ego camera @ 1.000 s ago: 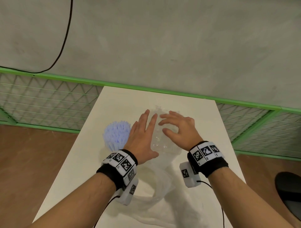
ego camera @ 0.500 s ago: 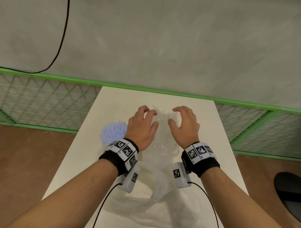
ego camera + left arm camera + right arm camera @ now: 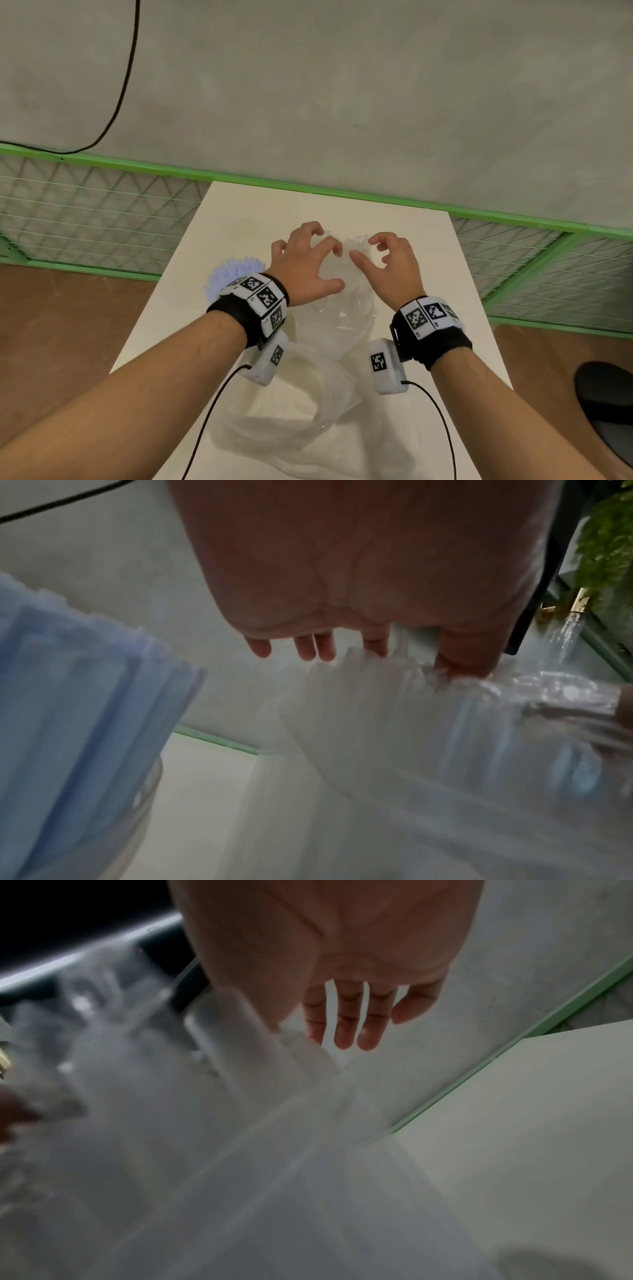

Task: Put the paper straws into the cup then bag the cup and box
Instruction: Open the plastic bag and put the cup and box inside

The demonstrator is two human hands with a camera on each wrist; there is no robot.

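A cup of pale blue paper straws (image 3: 236, 274) stands at the table's left, partly hidden by my left wrist; the left wrist view shows the cup of straws (image 3: 85, 696) close up. A clear plastic bag (image 3: 308, 404) lies along the table (image 3: 239, 212) with a see-through ridged box (image 3: 342, 308) at its far end. My left hand (image 3: 329, 265) curls over that end, thumb and index finger pinching the bag's crinkled edge (image 3: 359, 696). My right hand (image 3: 364, 248) is curled beside it, its thumb behind the plastic (image 3: 240, 1031) and three fingers loose in the air.
A green-framed mesh fence (image 3: 102, 212) runs behind and beside the table, with a grey wall above it and a black cable (image 3: 126, 68) hanging down. A dark round object (image 3: 609, 411) sits on the brown floor at right.
Both hands have slid away from me along the bag and gone from lying flat on it to curled at its far end.
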